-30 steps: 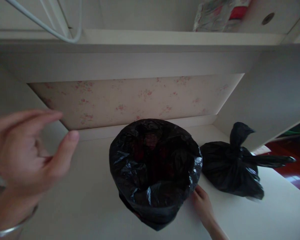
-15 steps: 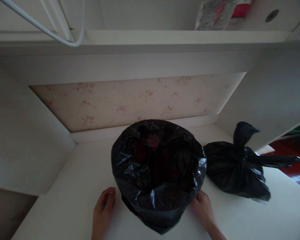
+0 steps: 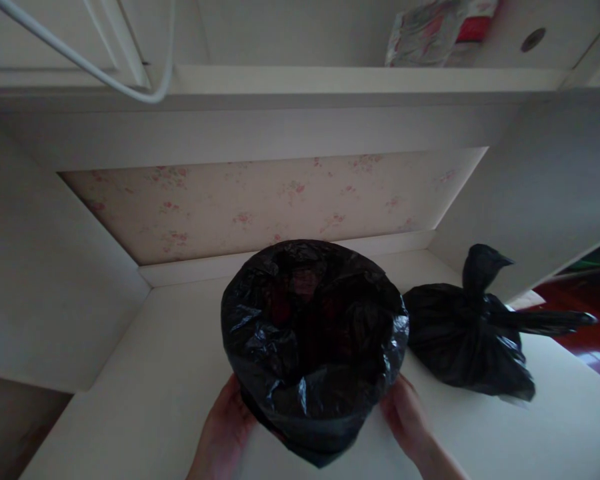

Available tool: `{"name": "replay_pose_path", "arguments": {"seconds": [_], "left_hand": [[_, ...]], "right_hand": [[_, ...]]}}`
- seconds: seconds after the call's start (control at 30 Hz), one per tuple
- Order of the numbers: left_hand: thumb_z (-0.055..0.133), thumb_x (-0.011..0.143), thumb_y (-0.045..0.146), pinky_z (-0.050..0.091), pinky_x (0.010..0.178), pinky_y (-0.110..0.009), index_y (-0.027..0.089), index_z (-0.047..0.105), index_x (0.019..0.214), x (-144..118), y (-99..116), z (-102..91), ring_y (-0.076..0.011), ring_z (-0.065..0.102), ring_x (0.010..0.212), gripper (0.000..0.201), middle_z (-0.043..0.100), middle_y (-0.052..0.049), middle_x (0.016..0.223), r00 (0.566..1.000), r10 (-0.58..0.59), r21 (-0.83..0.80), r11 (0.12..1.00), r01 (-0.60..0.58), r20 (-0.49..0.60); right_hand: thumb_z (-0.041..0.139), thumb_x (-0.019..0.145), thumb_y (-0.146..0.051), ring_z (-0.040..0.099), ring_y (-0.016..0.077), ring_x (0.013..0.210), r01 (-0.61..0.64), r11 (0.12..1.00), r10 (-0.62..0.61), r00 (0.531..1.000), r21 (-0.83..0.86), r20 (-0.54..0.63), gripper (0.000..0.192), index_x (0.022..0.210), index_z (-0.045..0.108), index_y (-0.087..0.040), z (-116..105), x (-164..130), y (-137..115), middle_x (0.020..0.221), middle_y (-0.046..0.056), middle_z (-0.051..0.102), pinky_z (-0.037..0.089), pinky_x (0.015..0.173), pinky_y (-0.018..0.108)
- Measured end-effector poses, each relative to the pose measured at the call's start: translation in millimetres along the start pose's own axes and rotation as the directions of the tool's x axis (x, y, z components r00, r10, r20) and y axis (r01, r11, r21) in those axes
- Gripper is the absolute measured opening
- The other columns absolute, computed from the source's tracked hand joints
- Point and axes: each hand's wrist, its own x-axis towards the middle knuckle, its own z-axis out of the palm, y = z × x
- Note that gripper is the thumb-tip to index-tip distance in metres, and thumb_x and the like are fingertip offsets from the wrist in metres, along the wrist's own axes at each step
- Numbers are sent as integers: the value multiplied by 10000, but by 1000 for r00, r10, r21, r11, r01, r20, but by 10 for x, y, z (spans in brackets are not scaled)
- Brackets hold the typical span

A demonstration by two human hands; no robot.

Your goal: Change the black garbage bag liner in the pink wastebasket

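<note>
— What are the hands doing?
— The left hand (image 3: 223, 430) and right hand (image 3: 404, 419) lie half-open, cupped against opposite sides of the bin (image 3: 313, 347) lined with a black bag.
— And where is it?
— On the white table (image 3: 145, 373), with a tied black bag (image 3: 473, 333) just beside it, floral wallpaper (image 3: 260, 200) behind, a shelf (image 3: 330, 77) above.

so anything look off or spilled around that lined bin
Nothing spilled. The bin liner hangs loose and crumpled over the rim between the left hand and right hand; a knotted black bag lies on the white surface.
</note>
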Motion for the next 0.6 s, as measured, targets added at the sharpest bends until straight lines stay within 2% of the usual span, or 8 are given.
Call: {"name": "replay_pose_path", "arguments": {"seconds": [0.07, 0.1, 0.2, 0.3, 0.4, 0.47, 0.6], "left_hand": [[714, 824, 304, 611, 735, -308, 295, 796, 847, -46, -72, 35, -210, 756, 826, 85, 814, -5, 882, 997, -73, -198, 977, 79, 39], [681, 863, 309, 615, 721, -298, 283, 798, 822, -66, -100, 44, -202, 761, 814, 127, 817, -11, 868, 992, -103, -265, 957, 118, 67], [607, 939, 293, 627, 744, -313, 263, 815, 880, -136, -133, 56, -202, 776, 836, 218, 828, -24, 922, 970, -126, -374, 906, 197, 206], [552, 983, 230, 622, 837, -350, 262, 817, 1001, -237, -111, 75, -221, 773, 960, 267, 819, -41, 1060, 922, -85, -348, 910, 226, 378], [558, 981, 177, 620, 831, -334, 277, 807, 1070, -343, -95, 102, -226, 765, 1006, 282, 793, -45, 1167, 869, -9, -300, 937, 180, 494], [593, 967, 188, 614, 816, -322, 287, 801, 1091, -402, -103, 112, -227, 764, 996, 261, 788, -41, 1184, 850, 4, -281, 944, 170, 526], [669, 935, 258, 591, 822, -352, 228, 797, 1054, -502, -152, 119, -238, 764, 921, 178, 813, -77, 1060, 842, -73, -195, 959, 207, 534]], "right_hand": [[726, 768, -460, 751, 270, 868, -104, 989, 95, 992, 107, 85, 330, 968, 765, -200, 85, -73, -31, 966, 98, 801, 597, 829, 391], [736, 768, -466, 755, 273, 883, -149, 979, 134, 984, 137, 115, 347, 994, 765, -205, 123, -110, -41, 980, 97, 802, 596, 841, 399], [761, 758, -495, 760, 272, 904, -230, 954, 198, 966, 193, 168, 381, 1023, 765, -221, 199, -192, -59, 1021, 88, 805, 593, 860, 407], [805, 712, -493, 758, 268, 899, -246, 943, 200, 957, 223, 212, 395, 994, 778, -218, 227, -211, -90, 1029, 85, 806, 593, 855, 396], [832, 688, -451, 750, 247, 869, -230, 933, 164, 956, 276, 242, 342, 930, 790, -214, 235, -211, -158, 981, 73, 810, 593, 819, 359], [855, 671, -398, 748, 225, 840, -241, 914, 158, 953, 327, 260, 294, 895, 794, -218, 236, -227, -222, 943, 52, 812, 594, 786, 327], [928, 607, -309, 748, 175, 799, -320, 853, 204, 932, 412, 301, 287, 842, 795, -211, 235, -306, -357, 888, 21, 814, 591, 765, 269]]}}
